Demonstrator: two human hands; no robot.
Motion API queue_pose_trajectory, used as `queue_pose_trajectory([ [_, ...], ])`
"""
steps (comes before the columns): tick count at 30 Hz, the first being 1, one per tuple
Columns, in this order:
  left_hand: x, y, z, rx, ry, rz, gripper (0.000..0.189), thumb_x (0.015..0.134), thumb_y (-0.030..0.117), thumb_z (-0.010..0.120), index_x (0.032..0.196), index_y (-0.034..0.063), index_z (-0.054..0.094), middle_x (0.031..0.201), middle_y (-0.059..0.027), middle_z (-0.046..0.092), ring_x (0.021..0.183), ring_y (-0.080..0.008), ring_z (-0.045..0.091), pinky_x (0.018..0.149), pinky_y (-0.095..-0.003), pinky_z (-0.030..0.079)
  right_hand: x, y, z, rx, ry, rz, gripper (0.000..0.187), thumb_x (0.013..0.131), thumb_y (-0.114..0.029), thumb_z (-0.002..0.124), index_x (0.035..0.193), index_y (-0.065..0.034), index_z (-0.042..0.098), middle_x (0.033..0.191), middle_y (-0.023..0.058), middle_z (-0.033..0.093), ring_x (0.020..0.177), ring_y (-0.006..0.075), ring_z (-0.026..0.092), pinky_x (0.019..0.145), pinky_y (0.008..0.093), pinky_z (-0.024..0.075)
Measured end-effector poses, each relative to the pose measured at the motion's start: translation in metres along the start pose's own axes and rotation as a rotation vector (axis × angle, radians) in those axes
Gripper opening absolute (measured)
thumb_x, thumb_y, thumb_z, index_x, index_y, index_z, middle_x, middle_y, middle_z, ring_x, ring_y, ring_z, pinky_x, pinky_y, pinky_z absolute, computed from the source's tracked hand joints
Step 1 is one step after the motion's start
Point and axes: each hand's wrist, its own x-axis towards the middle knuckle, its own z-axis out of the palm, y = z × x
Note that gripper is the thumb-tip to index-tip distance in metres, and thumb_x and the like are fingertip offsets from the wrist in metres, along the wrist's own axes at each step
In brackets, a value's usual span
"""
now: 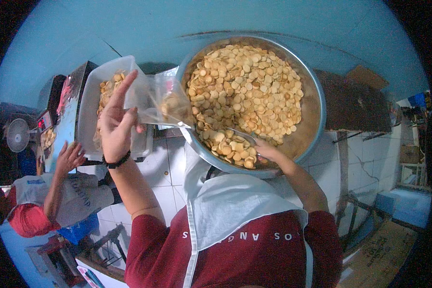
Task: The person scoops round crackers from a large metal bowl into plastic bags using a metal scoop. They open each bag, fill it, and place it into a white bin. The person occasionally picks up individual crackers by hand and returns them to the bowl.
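Inside a large metal basin (311, 126), my right hand (270, 149) grips a metal scoop (243, 134) heaped with pale round crackers (234, 147). Many more loose crackers (252, 86) fill the basin around it. My left hand (117, 124), with a black band at the wrist, is above a translucent plastic bin (88, 118). Its index finger points away from me and its thumb stands apart. A clear plastic bag (172, 102) with some crackers in it lies between this hand and the basin. Whether my fingers pinch the bag is unclear. Crackers in bags (108, 90) show in the bin.
A co-worker (57, 201) in a pale apron stands at the left, one hand (69, 156) near the bin. Beyond are a scale with a lit red display (43, 121) and a fan (18, 135). A blue wall (237, 18) rises behind the basin. Cardboard (377, 255) lies lower right.
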Motion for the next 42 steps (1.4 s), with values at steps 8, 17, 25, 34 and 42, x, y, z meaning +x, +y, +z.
queue_pose_trajectory([
  [8,0.015,-0.054,0.014,0.033,-0.238,-0.119,0.069,0.075,-0.012,0.042,0.142,-0.0002,0.034,0.146,-0.0116,0.037,0.069,-0.0051,0.058,0.056,-0.0202,0.051,-0.053,-0.015,-0.056,-0.393,0.452,-0.286,0.032,0.094,-0.018,0.046,0.124,-0.0070,0.048,0.096,0.0183,0.064,0.085,0.0337,0.062,0.074,0.0418,0.0493],
  [17,0.008,-0.096,0.006,0.204,-0.466,-0.337,0.063,0.070,-0.010,0.043,0.130,0.0013,0.051,0.142,-0.0154,0.042,0.086,-0.0125,0.063,0.061,-0.0242,0.053,-0.096,-0.032,-0.096,-0.440,0.620,-0.451,0.029,0.094,-0.017,0.046,0.119,-0.0031,0.051,0.094,0.0235,0.064,0.090,0.0377,0.063,0.078,0.0445,0.0495],
  [25,-0.004,-0.084,0.047,0.369,-0.387,-0.282,0.069,0.070,-0.007,0.048,0.138,-0.0031,0.037,0.139,-0.0224,0.044,0.111,-0.0268,0.057,0.091,-0.0332,0.048,-0.146,-0.153,-0.119,-0.531,0.533,-0.461,0.028,0.097,-0.020,0.046,0.114,0.0016,0.054,0.098,0.0235,0.062,0.095,0.0341,0.061,0.082,0.0393,0.0466],
  [34,-0.004,-0.100,0.090,0.596,-0.406,0.162,0.066,0.070,-0.005,0.053,0.134,-0.0096,0.037,0.140,-0.0288,0.036,0.134,-0.0354,0.034,0.111,-0.0374,0.030,-0.140,-0.244,-0.104,-0.884,0.449,-0.424,0.027,0.096,-0.025,0.041,0.100,-0.0013,0.054,0.087,0.0232,0.062,0.084,0.0417,0.061,0.074,0.0504,0.0473],
  [42,-0.010,-0.070,0.088,0.634,-0.288,0.102,0.040,0.073,0.006,0.067,0.111,0.0173,0.065,0.128,-0.0127,0.052,0.114,-0.0305,0.053,0.091,-0.0392,0.046,-0.102,-0.234,-0.092,-0.828,0.412,-0.410,0.029,0.096,-0.026,0.040,0.101,-0.0004,0.054,0.088,0.0260,0.063,0.086,0.0421,0.062,0.075,0.0524,0.0475],
])
